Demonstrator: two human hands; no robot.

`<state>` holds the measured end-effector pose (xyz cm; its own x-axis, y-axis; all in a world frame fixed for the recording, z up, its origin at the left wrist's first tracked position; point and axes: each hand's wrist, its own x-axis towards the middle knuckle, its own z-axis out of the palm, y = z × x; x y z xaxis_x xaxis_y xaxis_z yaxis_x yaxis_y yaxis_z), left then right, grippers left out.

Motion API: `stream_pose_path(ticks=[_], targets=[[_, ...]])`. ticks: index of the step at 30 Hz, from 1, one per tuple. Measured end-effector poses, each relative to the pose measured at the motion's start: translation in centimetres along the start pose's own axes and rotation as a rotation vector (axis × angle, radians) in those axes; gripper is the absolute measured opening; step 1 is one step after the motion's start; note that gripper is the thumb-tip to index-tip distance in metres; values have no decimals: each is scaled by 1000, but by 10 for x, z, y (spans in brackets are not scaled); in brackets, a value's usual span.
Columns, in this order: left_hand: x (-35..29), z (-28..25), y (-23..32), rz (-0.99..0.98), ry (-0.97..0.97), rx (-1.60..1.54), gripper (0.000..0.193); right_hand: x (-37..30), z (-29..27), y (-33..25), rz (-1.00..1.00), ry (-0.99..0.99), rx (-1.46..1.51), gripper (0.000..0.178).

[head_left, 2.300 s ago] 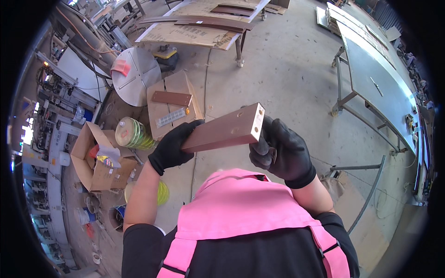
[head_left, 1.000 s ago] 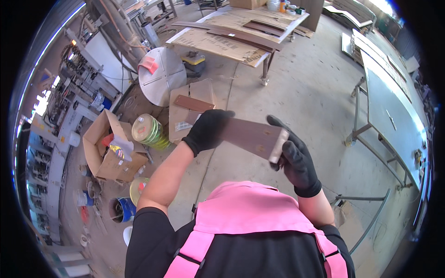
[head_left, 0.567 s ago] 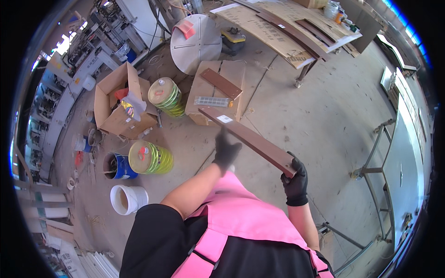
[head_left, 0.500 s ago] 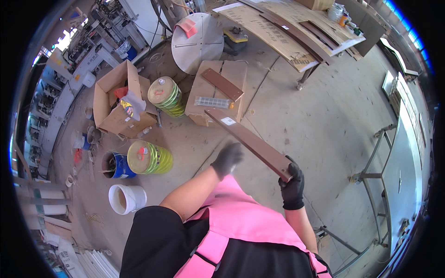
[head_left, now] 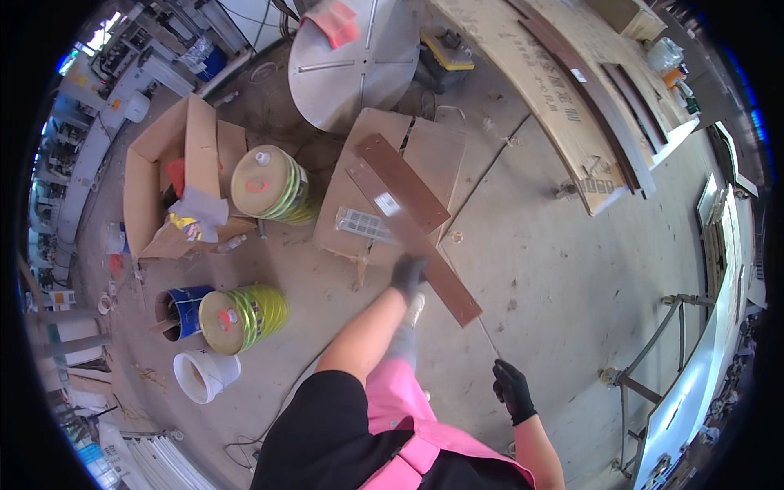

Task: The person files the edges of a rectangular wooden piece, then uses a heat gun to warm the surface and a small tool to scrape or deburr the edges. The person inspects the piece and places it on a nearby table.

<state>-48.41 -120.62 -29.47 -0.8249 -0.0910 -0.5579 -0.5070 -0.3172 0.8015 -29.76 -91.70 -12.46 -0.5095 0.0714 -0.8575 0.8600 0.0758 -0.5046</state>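
My left hand (head_left: 407,274), in a dark glove, is closed on the long edge of a narrow brown board (head_left: 445,282) with a white label. This board slants over a carton (head_left: 335,204), its far end overlapping a second, wider brown board (head_left: 404,184) lying on top. My gloved right hand (head_left: 513,389) is apart from the board's near end, its fingers loosely bent and slightly spread. A thin pale line shows on the floor between that end and the hand. A clear compartment tray (head_left: 363,223) lies on the carton, partly covered by the held board.
An open carton (head_left: 155,175), green-yellow drums (head_left: 269,188), a blue bucket (head_left: 189,310) and a white bucket (head_left: 206,377) stand at left. A round metal disc (head_left: 355,69) is behind. Far right is a cardboard-covered table (head_left: 539,90) with brown strips; a metal-framed panel (head_left: 690,392) stands at right.
My right hand has let go of the board's near end and moved down. My left hand has taken hold of the board, which has shifted over the carton. The view has turned.
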Motion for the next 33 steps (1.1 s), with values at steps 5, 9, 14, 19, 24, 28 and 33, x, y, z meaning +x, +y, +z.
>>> stream_pose_path(ticks=[5, 9, 14, 19, 24, 28, 33], targets=[[162, -18, -23, -71, 205, -127, 20, 45, -24, 36, 266, 106, -20, 41], [235, -23, -42, -89, 153, -74, 30, 44, -31, 75, 525, 85, -87, 37], [276, -27, -66, -113, 150, -67, 36, 40, -30, 88, 659, 93, -16, 38], [299, -43, -70, -350, 131, 599, 40, 62, -23, 70, 631, 56, 4, 37], [296, -72, -76, -416, 37, 1113, 54, 79, -12, 51, 581, 75, 110, 34], [243, -88, -90, -358, -243, 1195, 43, 80, -9, 46, 584, 44, 183, 34], [160, -93, -126, -682, -191, 625, 21, 74, -15, 61, 577, 24, 185, 34]])
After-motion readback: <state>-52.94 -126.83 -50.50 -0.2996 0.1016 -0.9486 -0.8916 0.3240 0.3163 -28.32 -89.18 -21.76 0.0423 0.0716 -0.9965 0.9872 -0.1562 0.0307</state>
